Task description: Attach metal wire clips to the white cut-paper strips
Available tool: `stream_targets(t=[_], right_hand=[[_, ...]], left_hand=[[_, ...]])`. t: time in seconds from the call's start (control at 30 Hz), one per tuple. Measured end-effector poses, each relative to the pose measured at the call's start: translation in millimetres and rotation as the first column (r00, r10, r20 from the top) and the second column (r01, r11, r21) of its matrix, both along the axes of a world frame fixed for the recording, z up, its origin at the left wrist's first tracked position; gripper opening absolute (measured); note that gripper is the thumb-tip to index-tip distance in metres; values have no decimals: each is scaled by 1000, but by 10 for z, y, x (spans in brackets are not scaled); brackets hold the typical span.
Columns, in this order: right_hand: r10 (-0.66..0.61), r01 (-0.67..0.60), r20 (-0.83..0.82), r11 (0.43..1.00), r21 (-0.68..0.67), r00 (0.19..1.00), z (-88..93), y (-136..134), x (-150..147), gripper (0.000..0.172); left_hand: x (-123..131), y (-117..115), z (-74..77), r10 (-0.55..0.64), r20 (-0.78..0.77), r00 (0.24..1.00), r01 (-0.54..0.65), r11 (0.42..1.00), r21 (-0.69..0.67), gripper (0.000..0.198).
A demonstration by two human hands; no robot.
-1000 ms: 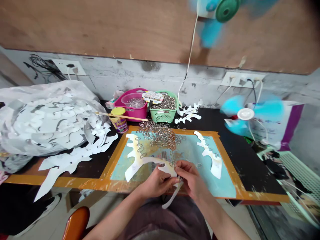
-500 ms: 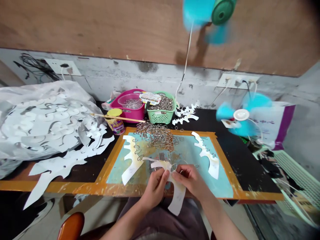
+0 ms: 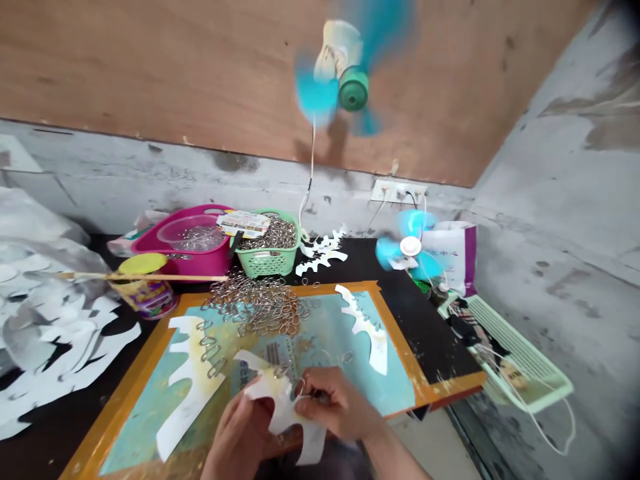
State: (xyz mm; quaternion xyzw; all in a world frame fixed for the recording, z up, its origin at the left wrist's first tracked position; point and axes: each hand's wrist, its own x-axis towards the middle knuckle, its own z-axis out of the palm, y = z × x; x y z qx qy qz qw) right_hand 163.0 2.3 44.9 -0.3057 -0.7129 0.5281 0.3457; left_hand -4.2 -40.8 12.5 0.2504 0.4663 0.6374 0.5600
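My left hand (image 3: 243, 427) is closed on a white cut-out piece (image 3: 313, 443) with toothed edges and yellowish glue stains, held over the near edge of the mat. The fingers of my right hand (image 3: 333, 403) pinch the same piece at its upper edge, beside a wire ring (image 3: 300, 387). Another ring (image 3: 281, 370) sits on the piece further left. To the left on the blue mat (image 3: 135, 413) lies a similar white piece (image 3: 190, 393) with several rings along its edge. A second ringed piece (image 3: 379, 350) lies on the right.
A heap of metal rings (image 3: 270, 300) lies behind my hands. Beyond stand a pink basket (image 3: 200, 263), a green basket (image 3: 270, 263) and a tub (image 3: 150, 297) with a stick (image 3: 190, 277) across it. White cut-outs (image 3: 60, 360) pile up left. Fans (image 3: 410, 247) spin ahead.
My view has turned right and come closer to the mat, so the scene sits further left. The held piece is turned differently, and my left hand is lower on it.
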Motion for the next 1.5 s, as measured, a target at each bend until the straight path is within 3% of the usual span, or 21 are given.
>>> stream_targets(t=[0.1, 0.17, 0.23, 0.3, 0.33, 0.4, 0.47, 0.57, 0.63, 0.73, 0.87, 1.07, 1.17, 1.23, 1.33, 1.43, 1.5], right_hand=[[34, -37, -54, 998, -50, 998, -42, 101, 135, 31], [-159, 117, -267, 979, -166, 951, -16, 263, 316, 49], [-548, 413, -419, 831, -373, 724, 54, 476, 545, 50], [-717, 519, -468, 697, -495, 516, 135, 665, 743, 56], [-745, 547, -476, 666, -507, 466, 167, 726, 800, 57], [-730, 575, -463, 683, -452, 503, 198, 749, 789, 56], [-650, 547, -381, 760, -351, 658, 185, 650, 619, 48], [-396, 348, -169, 903, -253, 903, 114, 398, 214, 35], [-265, 238, -89, 942, -237, 960, 57, 257, -38, 34], [-237, 217, -85, 957, -191, 968, -20, 147, -284, 22], [-347, 345, -73, 938, -45, 935, -103, 82, -411, 12], [-545, 532, -22, 807, 256, 838, -196, -13, -487, 12], [-587, 562, -17, 766, 312, 809, -219, -34, -530, 15], [-573, 552, -12, 783, 288, 820, -209, -40, -543, 16], [-477, 462, 43, 866, 193, 878, -128, -40, -499, 15], [-404, 376, 119, 905, 201, 907, 20, -7, -373, 15], [-355, 303, 187, 917, 258, 916, 108, 37, -274, 15]], left_hand=[[-33, 113, 37, -120, 130, 984, 137, 982, -132, 45], [-52, 181, 14, -119, 158, 980, 138, 984, -117, 42], [-70, 234, -22, -71, 91, 993, 75, 996, -40, 38], [-84, 271, -45, -19, 16, 1000, 19, 1000, -24, 38], [-87, 282, -50, 8, -12, 1000, -8, 1000, -30, 40], [-83, 293, -47, 41, -52, 998, -43, 999, -29, 46], [-65, 288, -36, 40, -84, 996, -40, 999, 3, 47], [-33, 259, -21, 44, -107, 993, -39, 998, 44, 43], [-22, 233, -13, 64, -104, 992, -59, 997, 51, 42], [-37, 199, -2, 93, -103, 990, -87, 994, 61, 39], [-93, 185, 5, 122, -134, 983, -118, 992, 43, 39], [-79, 152, -4, 96, -58, 994, -94, 995, 38, 37], [-41, 128, -7, 102, -55, 993, -98, 993, 61, 35], [-24, 113, 0, 98, -50, 994, -94, 993, 68, 35], [-7, 58, 18, 66, 1, 998, -66, 996, 67, 37], [20, -92, 6, -47, 34, 998, 40, 982, 184, 48], [40, -251, -23, -102, -29, 994, 106, 954, 281, 54]])
